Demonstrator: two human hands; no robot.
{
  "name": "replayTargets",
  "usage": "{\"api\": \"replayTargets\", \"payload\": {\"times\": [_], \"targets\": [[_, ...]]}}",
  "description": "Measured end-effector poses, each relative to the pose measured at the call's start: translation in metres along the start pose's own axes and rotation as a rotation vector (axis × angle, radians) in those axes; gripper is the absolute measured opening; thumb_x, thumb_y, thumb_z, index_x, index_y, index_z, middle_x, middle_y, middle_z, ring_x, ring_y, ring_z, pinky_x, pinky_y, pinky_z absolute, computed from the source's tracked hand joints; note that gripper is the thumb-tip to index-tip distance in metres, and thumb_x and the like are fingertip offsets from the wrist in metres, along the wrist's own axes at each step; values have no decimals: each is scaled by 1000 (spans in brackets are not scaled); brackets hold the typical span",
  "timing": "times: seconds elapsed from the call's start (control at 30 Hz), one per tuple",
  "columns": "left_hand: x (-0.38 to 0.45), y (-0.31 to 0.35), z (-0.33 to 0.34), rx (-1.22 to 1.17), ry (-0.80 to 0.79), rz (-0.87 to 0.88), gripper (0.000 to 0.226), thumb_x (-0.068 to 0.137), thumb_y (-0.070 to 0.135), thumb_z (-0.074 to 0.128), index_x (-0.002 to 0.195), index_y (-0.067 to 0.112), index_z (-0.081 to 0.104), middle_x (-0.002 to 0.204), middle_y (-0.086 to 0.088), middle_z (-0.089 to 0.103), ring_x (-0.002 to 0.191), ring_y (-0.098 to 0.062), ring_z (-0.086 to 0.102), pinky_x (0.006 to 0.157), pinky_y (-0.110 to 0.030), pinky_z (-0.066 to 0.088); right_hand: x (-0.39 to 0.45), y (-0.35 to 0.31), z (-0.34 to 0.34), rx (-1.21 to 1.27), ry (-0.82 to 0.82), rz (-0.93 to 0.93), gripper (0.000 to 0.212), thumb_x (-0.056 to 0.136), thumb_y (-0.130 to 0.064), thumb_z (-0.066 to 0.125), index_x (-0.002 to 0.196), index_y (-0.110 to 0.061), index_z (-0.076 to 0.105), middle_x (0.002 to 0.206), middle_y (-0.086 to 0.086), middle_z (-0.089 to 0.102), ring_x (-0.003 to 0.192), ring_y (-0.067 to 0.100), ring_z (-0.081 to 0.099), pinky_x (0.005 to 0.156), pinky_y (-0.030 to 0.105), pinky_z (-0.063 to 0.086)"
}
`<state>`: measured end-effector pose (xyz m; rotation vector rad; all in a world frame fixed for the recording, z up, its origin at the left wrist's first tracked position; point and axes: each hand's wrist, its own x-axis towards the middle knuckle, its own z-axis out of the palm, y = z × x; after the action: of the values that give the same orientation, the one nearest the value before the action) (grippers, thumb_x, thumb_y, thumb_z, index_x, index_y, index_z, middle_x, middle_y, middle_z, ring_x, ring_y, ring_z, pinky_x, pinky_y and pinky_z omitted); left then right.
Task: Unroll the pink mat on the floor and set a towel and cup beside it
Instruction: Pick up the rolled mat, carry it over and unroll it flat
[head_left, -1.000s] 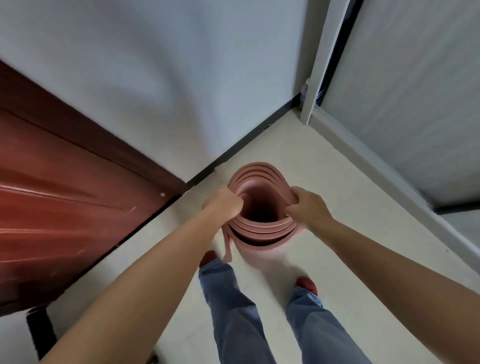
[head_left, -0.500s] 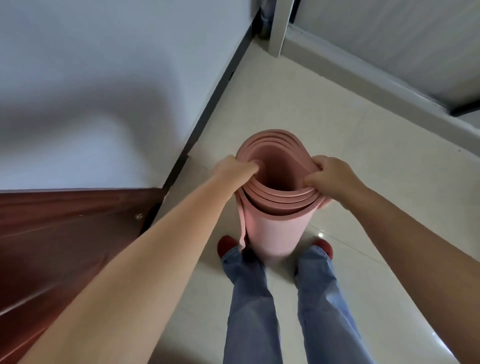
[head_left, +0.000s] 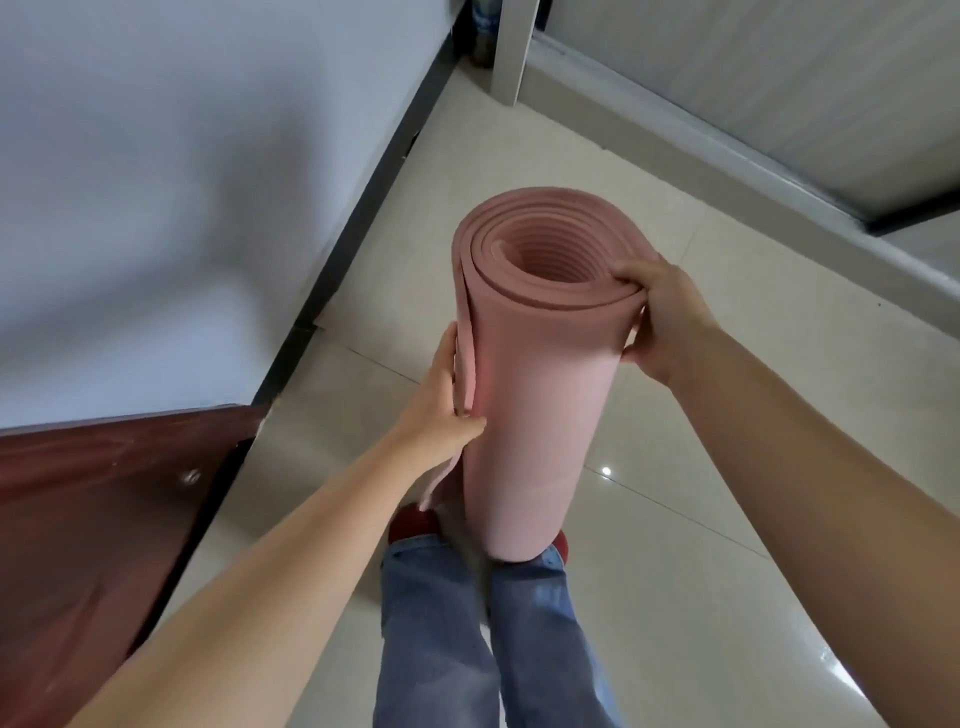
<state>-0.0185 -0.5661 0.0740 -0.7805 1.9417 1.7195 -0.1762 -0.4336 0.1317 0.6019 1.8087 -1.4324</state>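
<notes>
One rolled pink mat (head_left: 540, 395) at centre, two hands, the left hand (head_left: 441, 405) at nine o'clock and the right hand (head_left: 670, 317) at two, and two red shoes (head_left: 410, 522) at six.

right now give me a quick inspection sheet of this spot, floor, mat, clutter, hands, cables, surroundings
surface: glossy cream tiled floor, bare where visible
job's things: pink mat rolled up, held upright above the feet; towel and cup nothing seen
clutter: nothing seen
hands: left hand grips the mat's loose outer edge; right hand pinches the layers at the top rim
cables: nothing seen
surroundings: white wall with dark skirting, reddish wooden door at left, pale sliding door frame at right
</notes>
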Motion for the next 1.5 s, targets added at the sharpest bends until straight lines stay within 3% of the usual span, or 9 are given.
{"api": "replayTargets", "payload": {"times": [0.17, 0.3, 0.43, 0.57, 0.7, 1.0, 1.2, 1.37, 1.5], "targets": [[56, -20, 6, 381, 268, 51, 73, 90, 0, 41, 150, 28, 11, 75, 0, 58, 66, -31, 58, 56, -31, 46, 42, 20, 4, 34, -73, -44, 31, 83, -59, 41, 86, -40, 65, 97, -23, 64, 105, 5, 53, 100, 40, 39], [113, -34, -7, 417, 281, 131, 61, 92, 5, 36, 146, 30, 24, 114, -2, 64, 93, -28, 63, 83, -38, 54, 92, 57, 4, -84, -82, -178, 66, 84, -64, 33, 142, -33, 26, 149, -10, 30, 138, 13, 27, 115, 43, 22], [175, -40, -21, 396, 262, 236, 48, 86, 0, 37, 129, 16, 49, 105, 0, 58, 105, -25, 56, 81, -27, 41, 146, 89, 9, -114, -20, -332, 67, 81, -50, 55, 140, -31, 31, 139, -9, 43, 127, 14, 41, 101, 29, 33], [224, -66, -12, 69, 79, 197, 41, 94, 3, 38, 133, 18, 40, 129, 0, 54, 113, -21, 54, 85, -32, 50, 201, 131, 14, -234, 105, -271, 46, 87, -36, 52, 129, -17, 48, 115, 1, 50, 102, 19, 46, 82, 31, 37], [235, -127, 18, 471, 15, -58, 68, 94, 16, 52, 149, 7, 14, 141, -13, 42, 121, -30, 51, 102, -39, 42, 213, 214, 12, -625, 77, -88, 32, 85, -34, 55, 112, -16, 53, 109, 11, 52, 92, 26, 51, 72, 31, 42], [258, -141, 0, 1132, 25, -254, 40, 95, 8, 39, 132, -5, 45, 137, -19, 49, 123, -30, 51, 101, -33, 43, 221, 208, 0, -943, 22, -127, 80, 76, -39, 69, 137, -4, 31, 137, 12, 48, 122, 28, 48, 91, 33, 42], [253, -202, 11, 912, 43, -376, 39, 93, 9, 45, 129, -7, 47, 135, -21, 51, 122, -32, 52, 92, -31, 46, 235, 265, 2, -788, 51, -51, 120, 65, -56, 70, 146, -19, -10, 148, 14, 33, 129, 32, 41, 102, 33, 37], [253, -221, 8, 790, 175, -225, 45, 89, -3, 39, 134, -5, 36, 137, -23, 47, 125, -35, 46, 100, -33, 38, 230, 271, -5, -767, 45, -24, 111, 68, -59, 65, 146, -18, -3, 145, 14, 37, 125, 32, 44, 90, 34, 43], [262, -214, -3, 833, 200, -105, 43, 89, -3, 39, 132, -5, 39, 133, -24, 49, 121, -36, 48, 96, -32, 40, 227, 250, 0, -823, -20, 56, 83, 70, -59, 64, 132, -11, 38, 134, 13, 47, 92, 30, 53, 54, 30, 48]]}}
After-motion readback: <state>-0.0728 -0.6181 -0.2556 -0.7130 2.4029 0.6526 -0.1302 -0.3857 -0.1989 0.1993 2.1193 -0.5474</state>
